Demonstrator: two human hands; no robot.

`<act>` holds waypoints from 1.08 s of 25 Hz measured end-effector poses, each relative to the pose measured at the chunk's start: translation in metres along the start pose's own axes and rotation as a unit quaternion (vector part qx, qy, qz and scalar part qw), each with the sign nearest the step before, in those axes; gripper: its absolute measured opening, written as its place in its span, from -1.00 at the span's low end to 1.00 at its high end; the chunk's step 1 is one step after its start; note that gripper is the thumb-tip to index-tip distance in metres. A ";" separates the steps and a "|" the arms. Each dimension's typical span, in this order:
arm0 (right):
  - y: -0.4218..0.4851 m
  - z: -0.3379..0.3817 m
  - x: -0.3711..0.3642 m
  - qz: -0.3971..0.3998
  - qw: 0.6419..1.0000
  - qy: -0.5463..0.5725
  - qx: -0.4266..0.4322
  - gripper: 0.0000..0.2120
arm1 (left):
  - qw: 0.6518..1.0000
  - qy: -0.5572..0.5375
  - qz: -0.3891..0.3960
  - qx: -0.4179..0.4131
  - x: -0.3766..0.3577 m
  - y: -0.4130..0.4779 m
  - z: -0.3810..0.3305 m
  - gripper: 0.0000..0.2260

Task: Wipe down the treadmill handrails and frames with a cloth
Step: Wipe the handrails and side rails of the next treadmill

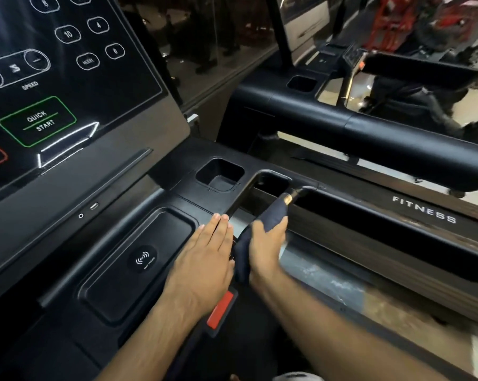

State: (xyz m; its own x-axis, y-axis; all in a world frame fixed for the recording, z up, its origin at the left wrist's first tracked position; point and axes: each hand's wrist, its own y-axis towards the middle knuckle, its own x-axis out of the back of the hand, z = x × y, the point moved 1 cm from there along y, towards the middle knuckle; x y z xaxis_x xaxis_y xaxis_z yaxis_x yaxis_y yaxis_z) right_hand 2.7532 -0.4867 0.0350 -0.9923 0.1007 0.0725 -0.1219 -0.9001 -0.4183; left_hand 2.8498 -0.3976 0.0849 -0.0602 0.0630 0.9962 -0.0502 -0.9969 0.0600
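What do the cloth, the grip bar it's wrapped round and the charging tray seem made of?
Cloth: soft dark blue fabric, matte; it folds and drapes under the right hand. Grip bar: black, probably plastic, with a shiny brass-toned metal patch. Charging tray: moulded black plastic by the look, matte, with soft sheen on rounded edges.

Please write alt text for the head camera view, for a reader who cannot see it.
A right hand grips a dark cloth around a treadmill handrail, while the left hand rests flat on the console.
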 end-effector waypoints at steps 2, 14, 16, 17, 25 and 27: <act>-0.039 -0.019 0.000 0.085 0.995 -0.016 0.047 -0.25 | 1.000 -0.018 -0.002 0.006 0.000 -0.002 0.000 -0.38; 0.073 0.082 -0.014 0.379 0.556 -0.692 0.261 -0.52 | 0.998 -0.030 -0.050 0.030 -0.003 -0.009 -0.001 -0.36; 0.063 0.074 -0.016 0.449 0.518 -0.677 0.269 -0.64 | 0.998 -0.018 -0.046 0.043 -0.005 -0.008 -0.001 -0.35; 0.073 0.080 -0.017 0.448 0.519 -0.683 0.254 -0.70 | 0.998 -0.015 -0.044 0.044 -0.006 -0.008 -0.001 -0.35; 0.113 0.089 -0.013 0.411 0.483 -0.727 0.262 -0.75 | 0.998 -0.029 -0.049 0.032 -0.007 -0.006 -0.004 -0.37; 0.127 0.095 -0.006 0.360 0.525 -0.736 0.231 -0.75 | 0.998 -0.029 -0.039 0.026 -0.008 -0.006 -0.003 -0.37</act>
State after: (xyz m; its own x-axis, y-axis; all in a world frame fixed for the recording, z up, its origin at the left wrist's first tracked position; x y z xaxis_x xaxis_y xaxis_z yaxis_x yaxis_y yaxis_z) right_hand 2.7457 -0.6418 0.0680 0.3564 -0.4658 0.8099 0.6285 -0.5219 -0.5767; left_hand 2.8473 -0.3920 0.0768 0.0003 0.1384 0.9904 -0.0011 -0.9904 0.1384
